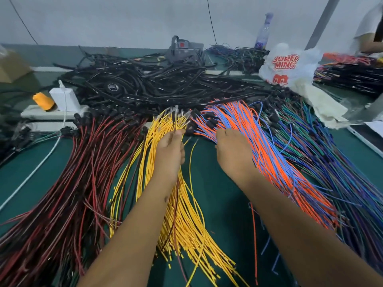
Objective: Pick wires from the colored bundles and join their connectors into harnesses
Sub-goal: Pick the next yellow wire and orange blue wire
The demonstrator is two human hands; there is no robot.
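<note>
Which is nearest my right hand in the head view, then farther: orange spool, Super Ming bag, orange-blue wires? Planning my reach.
From the right hand:
1. Orange-blue wires, touching its right side.
2. Super Ming bag, far right, behind.
3. Orange spool, far left.

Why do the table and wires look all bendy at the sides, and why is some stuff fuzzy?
Head view: the wide lens bends the green table edges and fans the wires outward; the left hand and right hand look slightly smeared, as do the yellow wires; the bottle at the back is soft; light is even, with no hard shadows.
</note>
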